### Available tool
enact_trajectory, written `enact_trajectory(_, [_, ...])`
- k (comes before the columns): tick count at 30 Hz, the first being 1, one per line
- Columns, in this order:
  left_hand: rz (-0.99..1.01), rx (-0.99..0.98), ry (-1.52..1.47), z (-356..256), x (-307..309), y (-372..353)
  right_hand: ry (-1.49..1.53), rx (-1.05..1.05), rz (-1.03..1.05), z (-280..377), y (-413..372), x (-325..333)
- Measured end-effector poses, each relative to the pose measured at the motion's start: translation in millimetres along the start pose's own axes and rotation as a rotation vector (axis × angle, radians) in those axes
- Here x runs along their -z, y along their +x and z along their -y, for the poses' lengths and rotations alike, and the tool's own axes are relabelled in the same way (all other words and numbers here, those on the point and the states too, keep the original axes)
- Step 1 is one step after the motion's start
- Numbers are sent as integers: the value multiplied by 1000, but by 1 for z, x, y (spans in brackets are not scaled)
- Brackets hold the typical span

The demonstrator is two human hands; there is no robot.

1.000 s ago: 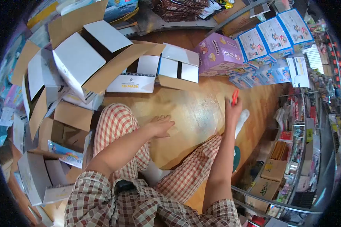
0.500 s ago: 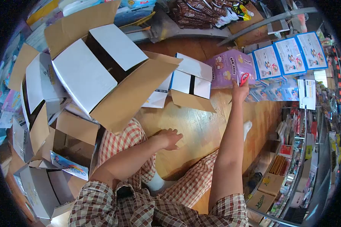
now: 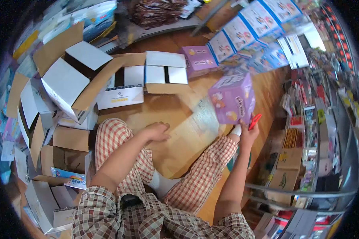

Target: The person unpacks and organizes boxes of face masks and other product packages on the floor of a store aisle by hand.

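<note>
My right hand [image 3: 249,133] grips the near edge of a purple box [image 3: 232,99], which is tilted over the wooden floor. Red-handled scissors [image 3: 255,121] are in the same hand, against the box's corner. Another purple box [image 3: 199,60] stands farther back, beside the blue-and-white boxes. My left hand [image 3: 156,132] hovers over the floor near my knee, holding nothing, its fingers loosely apart and slightly curled.
Opened white cartons [image 3: 166,73] stand ahead and to the left, with a large one [image 3: 66,81] among them. Blue-edged boxes [image 3: 239,34] are stacked at the back right. Shelves of packaged goods [image 3: 303,135] line the right side.
The purple box has come away from the row toward me, held by my right hand with the scissors. The view has turned right, and my left hand appears farther left.
</note>
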State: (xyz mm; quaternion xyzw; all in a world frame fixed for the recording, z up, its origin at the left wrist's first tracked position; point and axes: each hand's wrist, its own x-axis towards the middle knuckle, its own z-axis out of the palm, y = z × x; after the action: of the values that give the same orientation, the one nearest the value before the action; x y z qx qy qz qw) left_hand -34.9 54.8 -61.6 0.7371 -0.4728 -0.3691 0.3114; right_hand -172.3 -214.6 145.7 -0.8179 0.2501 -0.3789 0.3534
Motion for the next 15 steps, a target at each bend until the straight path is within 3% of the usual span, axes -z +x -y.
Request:
enact_trajectory(2, [33,3,11,6,2,2,11,-131,161,14,-48,21])
enact_trajectory(3, [-69,-26,-100,11,0,3,22,-159,126,9,-71,27])
enact_trajectory(4, [-166,-51,-211,6,2,2,-86,-102,277,-1,-95,30])
enact_trajectory(5, [-126,-44,-181,2,3,0,-188,-49,433,-8,-118,36])
enact_trajectory(6, [-161,119,-511,-11,8,-7,-164,-90,406,-8,-134,43])
enact_trajectory(7, [-207,300,-828,-21,9,-13,-284,-223,590,-7,-143,45])
enact_trajectory(8, [-179,335,-783,-25,3,-18,-388,-354,786,-10,-154,45])
enact_trajectory(9, [-162,360,-785,-27,-6,-21,-332,-261,718,-37,-170,47])
enact_trajectory(12, [-184,298,-622,-10,-37,-21,-172,-314,542,-37,-178,56])
enact_trajectory(14, [-381,314,-838,-28,-56,-24,-92,-367,494,-31,-177,64])
enact_trajectory(15, [-361,331,-810,-40,-59,-29,-54,-408,470,-31,-181,66])
